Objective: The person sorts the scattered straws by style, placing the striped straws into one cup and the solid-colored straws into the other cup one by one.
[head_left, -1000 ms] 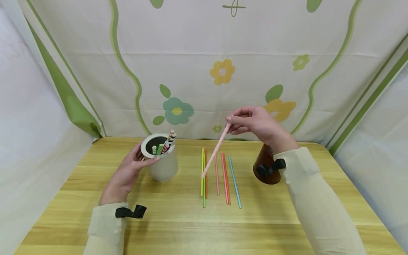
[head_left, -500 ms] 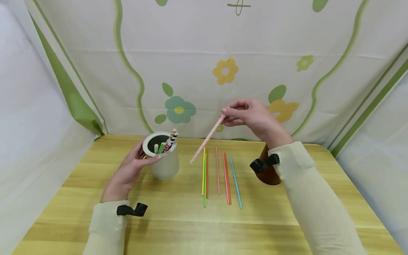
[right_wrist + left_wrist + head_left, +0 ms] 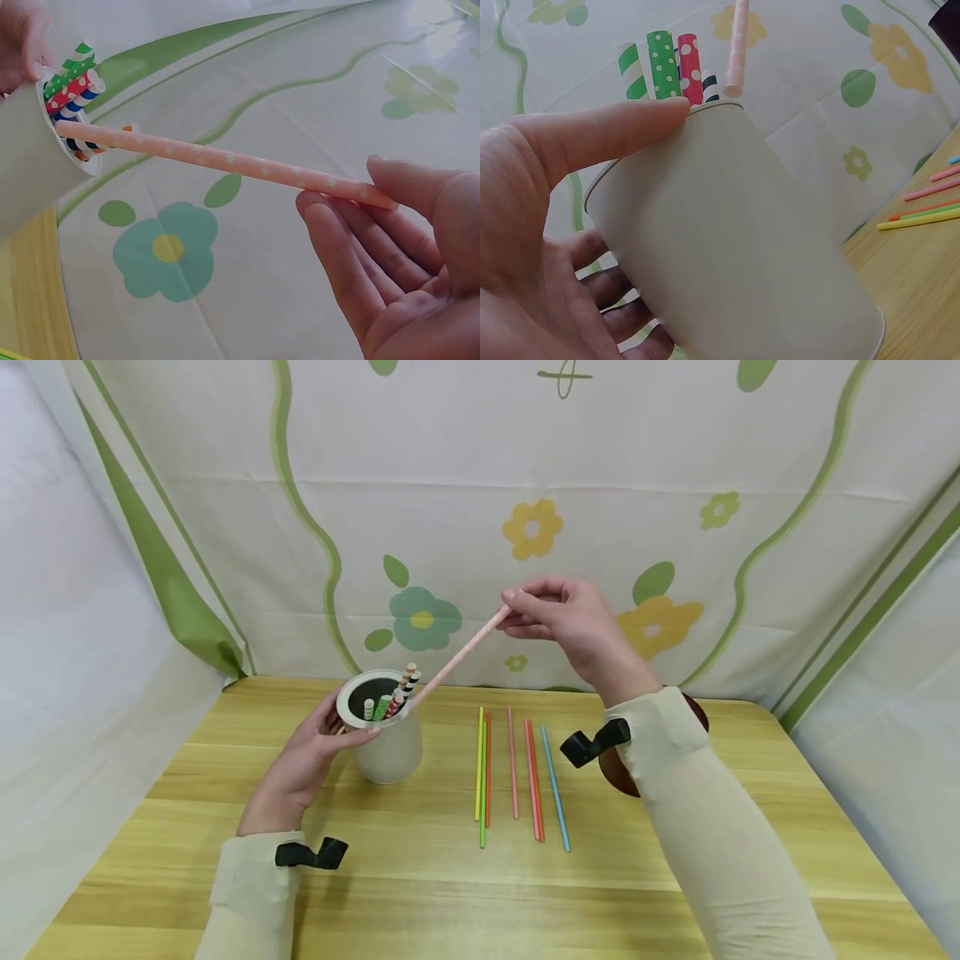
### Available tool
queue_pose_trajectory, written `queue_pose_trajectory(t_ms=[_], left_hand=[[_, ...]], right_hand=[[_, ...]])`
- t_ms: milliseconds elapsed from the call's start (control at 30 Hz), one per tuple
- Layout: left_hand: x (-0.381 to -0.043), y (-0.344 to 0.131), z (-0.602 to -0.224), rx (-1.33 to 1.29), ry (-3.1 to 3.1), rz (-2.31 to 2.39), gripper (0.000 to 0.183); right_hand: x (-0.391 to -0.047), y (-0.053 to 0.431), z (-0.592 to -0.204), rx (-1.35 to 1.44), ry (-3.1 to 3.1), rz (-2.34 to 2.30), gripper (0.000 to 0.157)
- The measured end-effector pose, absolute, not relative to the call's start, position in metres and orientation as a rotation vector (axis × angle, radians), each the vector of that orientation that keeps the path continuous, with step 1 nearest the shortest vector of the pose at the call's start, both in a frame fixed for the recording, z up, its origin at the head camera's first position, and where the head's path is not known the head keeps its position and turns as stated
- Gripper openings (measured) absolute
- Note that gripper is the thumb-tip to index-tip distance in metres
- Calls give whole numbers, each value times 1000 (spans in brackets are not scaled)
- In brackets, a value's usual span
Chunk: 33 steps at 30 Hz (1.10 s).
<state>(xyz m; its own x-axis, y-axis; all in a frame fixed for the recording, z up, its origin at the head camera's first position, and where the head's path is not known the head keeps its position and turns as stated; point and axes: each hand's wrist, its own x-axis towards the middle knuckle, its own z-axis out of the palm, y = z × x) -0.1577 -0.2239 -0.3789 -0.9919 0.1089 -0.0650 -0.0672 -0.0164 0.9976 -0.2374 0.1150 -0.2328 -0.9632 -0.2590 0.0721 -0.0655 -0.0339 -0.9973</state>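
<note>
In the head view my left hand (image 3: 300,764) holds a white cup (image 3: 390,752) from its left side, thumb along the rim and fingers round the wall. Several patterned paper straws (image 3: 664,66), green, red and dark-striped, stand in the cup with their tops above its rim. A pale pink paper straw (image 3: 225,161) with white stars is pinched near its upper end by my right hand (image 3: 566,627). It slants down to the left. Its lower end is at the cup's mouth; whether it is inside the rim I cannot tell.
Several thin plain straws lie on the wooden table (image 3: 450,893) right of the cup, among them a yellow straw (image 3: 478,768) and a blue straw (image 3: 556,789). A brown container (image 3: 617,772) stands partly hidden behind my right forearm. A flowered curtain (image 3: 600,460) hangs behind.
My right hand has moved left and up with the pink straw, bringing its lower end from above the table to the cup's mouth. My left hand keeps its hold on the cup.
</note>
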Motion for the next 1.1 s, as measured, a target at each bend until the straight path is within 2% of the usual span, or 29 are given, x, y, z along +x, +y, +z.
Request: queue_pose_trajectory(t_ms=[133, 467, 1100], left_hand=[[-158, -222, -380, 48, 2113, 2152, 87], [-160, -221, -380, 51, 2113, 2149, 88], [-157, -223, -379, 43, 2092, 2163, 89]], right_hand=[[-239, 112, -236, -301, 2038, -2220, 26], [-237, 97, -248, -335, 2028, -2237, 16], [-226, 52, -268, -434, 2233, -1781, 14]])
